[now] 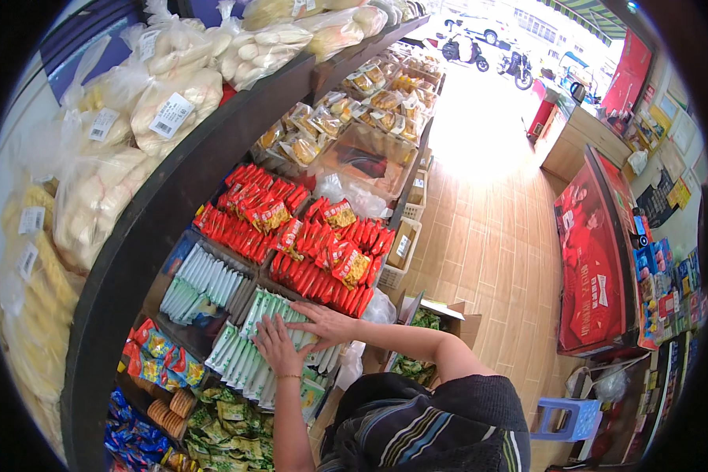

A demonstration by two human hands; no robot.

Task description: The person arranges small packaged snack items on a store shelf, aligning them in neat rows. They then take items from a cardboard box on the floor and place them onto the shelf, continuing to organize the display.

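Both hands lie on rows of slim white-and-green packets [245, 354] in a display bin. My left hand [280, 348], with a thin bracelet at the wrist, rests palm down with its fingers spread. Close beside it, my right hand [324, 324] reaches in from the right, its fingers apart over the upper packets. Neither hand grips anything that I can see; the packets right under the palms are hidden. A neighbouring bin holds pale green-and-white packets [200, 283]. Directly above are many red snack packets [330, 253], a few lying loose on top.
Bagged goods [177, 112] fill a dark-edged upper shelf [153, 194]. Green packets [230, 422], biscuits [171, 413] and blue-wrapped sweets [130, 425] sit below left. An open carton [460, 330] stands near my right arm. Across the wooden-look floor [466, 236] are a red counter [596, 253] and a blue stool [569, 416].
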